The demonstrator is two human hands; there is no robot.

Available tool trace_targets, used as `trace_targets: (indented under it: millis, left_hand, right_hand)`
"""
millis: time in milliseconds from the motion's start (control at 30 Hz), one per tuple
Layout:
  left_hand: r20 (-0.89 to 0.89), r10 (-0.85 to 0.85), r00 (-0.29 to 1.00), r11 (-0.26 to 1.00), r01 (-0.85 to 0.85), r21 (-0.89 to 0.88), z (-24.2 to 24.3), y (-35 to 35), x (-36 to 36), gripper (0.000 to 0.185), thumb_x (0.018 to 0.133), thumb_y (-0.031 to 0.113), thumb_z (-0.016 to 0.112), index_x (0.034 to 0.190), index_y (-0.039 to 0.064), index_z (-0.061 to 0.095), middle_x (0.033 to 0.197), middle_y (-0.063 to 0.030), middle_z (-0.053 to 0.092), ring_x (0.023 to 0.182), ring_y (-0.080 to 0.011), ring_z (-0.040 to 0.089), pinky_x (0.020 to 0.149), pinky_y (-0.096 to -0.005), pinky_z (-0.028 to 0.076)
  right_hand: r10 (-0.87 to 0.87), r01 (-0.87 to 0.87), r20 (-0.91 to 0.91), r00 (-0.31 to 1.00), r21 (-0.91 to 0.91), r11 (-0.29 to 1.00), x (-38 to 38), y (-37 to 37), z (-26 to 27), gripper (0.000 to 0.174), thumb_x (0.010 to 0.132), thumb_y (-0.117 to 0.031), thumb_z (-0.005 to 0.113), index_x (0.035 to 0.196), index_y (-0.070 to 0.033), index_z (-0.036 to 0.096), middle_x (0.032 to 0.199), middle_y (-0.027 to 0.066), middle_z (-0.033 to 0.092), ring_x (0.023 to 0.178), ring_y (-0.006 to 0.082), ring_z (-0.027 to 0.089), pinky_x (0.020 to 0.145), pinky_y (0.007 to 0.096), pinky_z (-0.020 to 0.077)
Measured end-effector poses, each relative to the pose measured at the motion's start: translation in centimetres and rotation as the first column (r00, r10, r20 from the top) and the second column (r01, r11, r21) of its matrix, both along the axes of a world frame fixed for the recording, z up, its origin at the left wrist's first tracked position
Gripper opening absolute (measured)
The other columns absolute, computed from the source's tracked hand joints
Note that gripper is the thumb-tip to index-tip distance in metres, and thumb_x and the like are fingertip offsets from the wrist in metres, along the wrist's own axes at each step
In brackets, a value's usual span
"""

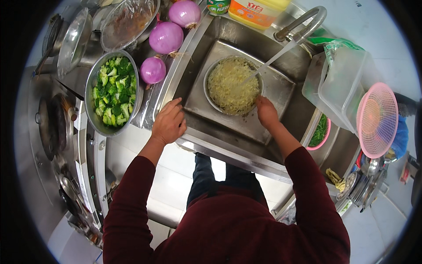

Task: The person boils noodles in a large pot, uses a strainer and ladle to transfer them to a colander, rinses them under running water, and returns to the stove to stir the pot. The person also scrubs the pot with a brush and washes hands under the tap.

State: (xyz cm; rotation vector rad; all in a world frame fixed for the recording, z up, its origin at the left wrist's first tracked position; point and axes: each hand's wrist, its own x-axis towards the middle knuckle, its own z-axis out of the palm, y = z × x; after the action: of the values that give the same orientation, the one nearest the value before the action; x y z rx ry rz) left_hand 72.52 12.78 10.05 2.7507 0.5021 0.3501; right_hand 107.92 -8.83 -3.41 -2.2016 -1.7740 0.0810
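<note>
A round metal basin (pixel 207 77) of pale bean sprouts (pixel 230 89) sits in the stainless steel sink (pixel 194 105). Water runs into it from the curved metal faucet (pixel 310 24). My right hand (pixel 267 111) grips the basin's near right rim, the thumb and fingers partly hidden by the hand itself. My left hand (pixel 169 121) rests on the sink's near left edge, palm down, fingers slightly spread and holding nothing. To its left stands a metal bowl of cut broccoli (pixel 115 92).
Several red onions (pixel 166 37) lie behind the broccoli, beside a film-covered bowl (pixel 128 23). Detergent containers (pixel 255 13) stand behind the sink. At right are a clear plastic bin (pixel 346 85), a pink mesh basket (pixel 377 120) and green vegetables (pixel 318 132) in a second basin.
</note>
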Motion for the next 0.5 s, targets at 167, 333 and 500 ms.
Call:
trace_targets:
  millis: [167, 333, 500]
  left_hand:
    - [0.009, 0.012, 1.000, 1.000, -0.012, -0.001, 0.0, 0.0, -0.1, 0.019, 0.073, 0.007, 0.070, 0.090, 0.000, 0.064, 0.113, -0.0182, 0.063, 0.130, -0.0381, 0.055, 0.108, -0.0485, 0.047]
    - [0.002, 0.020, 1.000, 1.000, -0.020, 0.002, 0.1, 0.0, -0.1, 0.016, 0.075, 0.010, 0.070, 0.087, 0.001, 0.064, 0.112, -0.0170, 0.064, 0.130, -0.0361, 0.055, 0.109, -0.0463, 0.047]
    - [0.018, 0.028, 0.999, 0.999, -0.028, 0.025, -0.1, -0.1, -0.2, 0.014, 0.076, 0.011, 0.070, 0.083, 0.002, 0.063, 0.108, -0.0154, 0.065, 0.128, -0.0347, 0.056, 0.108, -0.0455, 0.048]
  right_hand:
    - [0.007, -0.116, -0.239, 0.971, -0.444, 0.888, -2.3, -2.0, 1.1, 0.039, 0.083, 0.001, 0.056, 0.120, -0.004, 0.067, 0.120, 0.0192, 0.065, 0.114, 0.0384, 0.061, 0.099, 0.0447, 0.0503]
    - [0.064, -0.113, -0.207, 0.976, -0.235, 0.965, -3.7, 0.0, 2.1, 0.033, 0.085, -0.004, 0.058, 0.117, -0.004, 0.067, 0.113, 0.0178, 0.066, 0.109, 0.0371, 0.061, 0.094, 0.0446, 0.0514]
    - [0.101, -0.189, -0.294, 0.950, -0.287, 0.939, -5.5, -0.4, 3.4, 0.035, 0.084, -0.002, 0.059, 0.118, -0.005, 0.067, 0.117, 0.0175, 0.066, 0.112, 0.0375, 0.061, 0.096, 0.0451, 0.0511]
